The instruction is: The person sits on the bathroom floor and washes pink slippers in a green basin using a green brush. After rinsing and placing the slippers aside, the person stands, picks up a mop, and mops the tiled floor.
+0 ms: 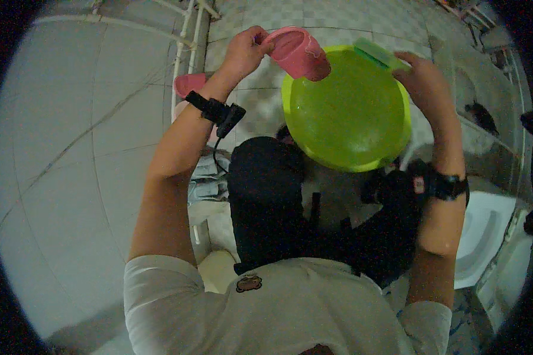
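Observation:
My left hand [248, 52] grips a pink plastic cup [302, 57] at its near-left side. The cup is tilted, and its lower end overlaps the upper left rim of a lime-green plastic basin [351, 111]. A thin whitish streak runs over the cup's side. Between the fingers of my right hand [422, 82] is a light green scrub brush [375, 53] with darker green bristles, held at the basin's upper right rim. The basin's bowl faces me, and its inside looks wet and shiny. What supports the basin from below is hidden.
White pipes [180, 53] run along the tiled wall [71, 133] on the left. Beside them is another pink plastic container [189, 84]. Pale packets [208, 188] lie by my leg. A white ceramic fixture [484, 237] sits at the right, on tiled flooring.

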A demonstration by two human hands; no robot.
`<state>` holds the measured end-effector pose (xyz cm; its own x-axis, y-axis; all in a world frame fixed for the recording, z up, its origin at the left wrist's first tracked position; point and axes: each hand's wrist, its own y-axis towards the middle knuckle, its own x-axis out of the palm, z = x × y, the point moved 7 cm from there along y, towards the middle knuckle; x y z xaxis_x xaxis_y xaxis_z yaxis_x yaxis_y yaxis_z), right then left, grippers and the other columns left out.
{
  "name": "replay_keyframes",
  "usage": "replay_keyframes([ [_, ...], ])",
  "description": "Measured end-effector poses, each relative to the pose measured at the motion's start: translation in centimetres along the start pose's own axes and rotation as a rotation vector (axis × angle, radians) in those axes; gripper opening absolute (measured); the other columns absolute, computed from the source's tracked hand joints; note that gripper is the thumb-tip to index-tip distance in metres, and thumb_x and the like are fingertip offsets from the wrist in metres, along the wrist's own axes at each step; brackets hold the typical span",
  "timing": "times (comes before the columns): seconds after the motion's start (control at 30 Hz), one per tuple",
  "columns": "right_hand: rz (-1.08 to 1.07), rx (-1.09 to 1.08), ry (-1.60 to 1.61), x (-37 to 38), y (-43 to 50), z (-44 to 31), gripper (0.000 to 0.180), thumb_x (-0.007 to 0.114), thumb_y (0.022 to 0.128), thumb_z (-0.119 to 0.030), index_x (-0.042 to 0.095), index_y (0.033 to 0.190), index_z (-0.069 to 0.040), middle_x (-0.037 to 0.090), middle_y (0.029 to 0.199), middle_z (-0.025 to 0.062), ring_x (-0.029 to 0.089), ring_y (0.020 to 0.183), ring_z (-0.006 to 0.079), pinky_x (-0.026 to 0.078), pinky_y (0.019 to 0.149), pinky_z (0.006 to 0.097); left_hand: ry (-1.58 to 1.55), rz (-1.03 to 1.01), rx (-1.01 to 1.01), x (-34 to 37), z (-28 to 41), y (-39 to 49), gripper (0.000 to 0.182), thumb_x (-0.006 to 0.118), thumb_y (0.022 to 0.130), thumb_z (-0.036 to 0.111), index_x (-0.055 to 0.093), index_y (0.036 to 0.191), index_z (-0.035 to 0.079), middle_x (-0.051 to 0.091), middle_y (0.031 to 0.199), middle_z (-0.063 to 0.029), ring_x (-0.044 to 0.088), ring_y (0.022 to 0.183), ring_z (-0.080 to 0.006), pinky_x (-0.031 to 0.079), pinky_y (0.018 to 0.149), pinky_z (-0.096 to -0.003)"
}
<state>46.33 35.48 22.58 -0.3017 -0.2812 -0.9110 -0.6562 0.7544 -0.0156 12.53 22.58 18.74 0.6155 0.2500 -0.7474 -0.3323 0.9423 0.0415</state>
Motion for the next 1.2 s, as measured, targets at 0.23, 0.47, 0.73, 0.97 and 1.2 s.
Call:
replay_keyframes([
  [0.23,-0.103,0.305,-0.101,-3.2,-4.9,2.1,0.041,0.069,0.082,-0.017,0.061,0.122,-0.010,0.066,0.106,0.0204,0.064,0.094,0.0369,0.051,0.080,0.0446,-0.204,0.139,-0.126,-11.5,-10.8,1.4,0.017,0.070,0.082,0.012,0.063,0.093,0.000,0.067,0.077,-0.0064,0.063,0.064,-0.0141,0.051,0.058,-0.0269],
  [0.47,-0.239,0.181,-0.080,1.2,-2.3,5.1,0.046,0.069,0.080,-0.011,0.059,0.125,-0.009,0.066,0.099,0.0196,0.064,0.085,0.0339,0.051,0.077,0.0413,-0.057,0.256,-0.562,-14.1,-30.8,2.9,0.028,0.075,0.075,0.012,0.060,0.095,-0.001,0.067,0.077,-0.0090,0.063,0.061,-0.0160,0.051,0.055,-0.0302],
  [0.73,-0.258,0.328,-0.058,1.7,-2.9,8.7,0.046,0.065,0.082,-0.004,0.058,0.127,-0.006,0.053,0.078,0.0067,0.047,0.068,0.0152,0.042,0.064,0.0300,0.152,0.189,-0.710,-14.6,-42.1,2.0,0.031,0.074,0.071,0.010,0.064,0.098,0.000,0.068,0.079,-0.0110,0.065,0.062,-0.0197,0.053,0.055,-0.0325],
  [0.97,-0.416,0.474,-0.171,2.9,-1.8,9.2,0.048,0.068,0.081,-0.006,0.057,0.128,-0.013,0.064,0.102,0.0124,0.060,0.082,0.0265,0.049,0.074,0.0364,0.854,-0.051,-0.495,-14.2,-47.8,4.8,0.033,0.070,0.075,0.024,0.067,0.098,0.000,0.069,0.094,-0.0194,0.068,0.082,-0.0341,0.054,0.071,-0.0404],
  [1.2,-0.356,0.324,-0.133,2.8,-1.2,8.5,0.047,0.065,0.082,-0.003,0.057,0.128,-0.009,0.054,0.084,0.0068,0.050,0.071,0.0185,0.044,0.067,0.0308,0.786,0.132,-0.677,-14.3,-45.3,5.3,0.028,0.066,0.076,0.026,0.069,0.089,0.002,0.067,0.100,-0.0213,0.066,0.094,-0.0381,0.053,0.077,-0.0452],
])
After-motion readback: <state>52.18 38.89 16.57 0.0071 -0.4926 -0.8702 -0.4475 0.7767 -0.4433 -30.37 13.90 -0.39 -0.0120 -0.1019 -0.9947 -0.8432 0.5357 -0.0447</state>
